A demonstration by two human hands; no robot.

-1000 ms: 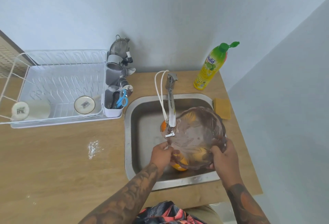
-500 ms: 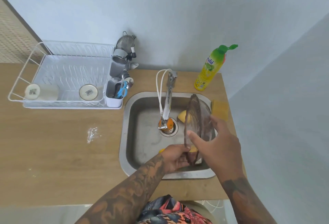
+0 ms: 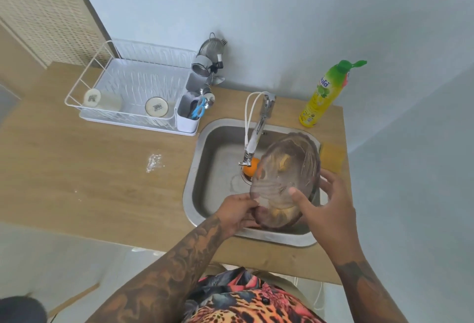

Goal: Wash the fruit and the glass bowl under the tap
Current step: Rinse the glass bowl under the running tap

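Note:
A brown-tinted glass bowl [image 3: 284, 181] is held tilted over the steel sink [image 3: 213, 158], just right of the tap's spout [image 3: 247, 154]. My left hand [image 3: 237, 213] grips the bowl's near rim. My right hand [image 3: 325, 207] holds the right side, its thumb pressed on the bowl's inner face and fingers behind. An orange [image 3: 250, 166] lies in the sink by the drain, under the spout. Yellow fruit shows blurred through the glass at the near rim [image 3: 280, 212] and higher up [image 3: 284, 162]. I cannot tell whether water is running.
A white dish rack [image 3: 133, 91] with two cups and a cutlery holder stands left of the sink. A yellow-green soap bottle [image 3: 322, 97] stands at the back right, a yellow sponge [image 3: 332, 157] at the sink's right edge. A white smear [image 3: 154, 162] marks the wooden counter.
The bowl went from flat over the sink to on edge, and now tilts with its inside facing me. My right hand shifted from the rim to the bowl's side. The fruit now lies in the sink.

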